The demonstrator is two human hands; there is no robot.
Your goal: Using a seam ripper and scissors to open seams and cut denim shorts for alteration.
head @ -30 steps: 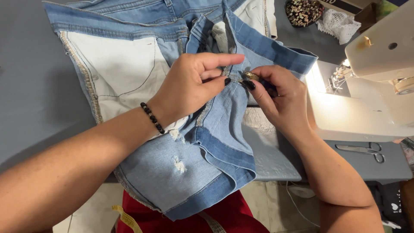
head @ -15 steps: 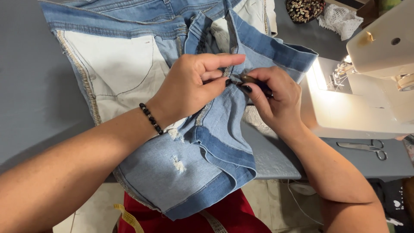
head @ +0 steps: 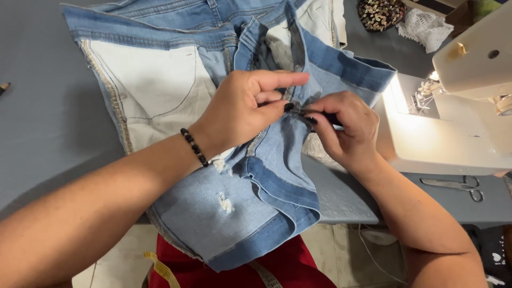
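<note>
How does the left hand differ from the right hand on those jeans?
The left hand wears a black bead bracelet at its wrist; the right hand has a bare wrist. The left forefinger stretches out straight, while the right fingers curl in tight. Both pinch the blue jeans at the same spot, fingertips nearly meeting.

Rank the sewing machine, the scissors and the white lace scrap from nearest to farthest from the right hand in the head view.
From the right hand, pinching the jeans:
1. Sewing machine, just to its right, lit base closest.
2. Scissors, lower right on the grey table.
3. White lace scrap, top right corner.
The last two are fairly close to call.
</note>
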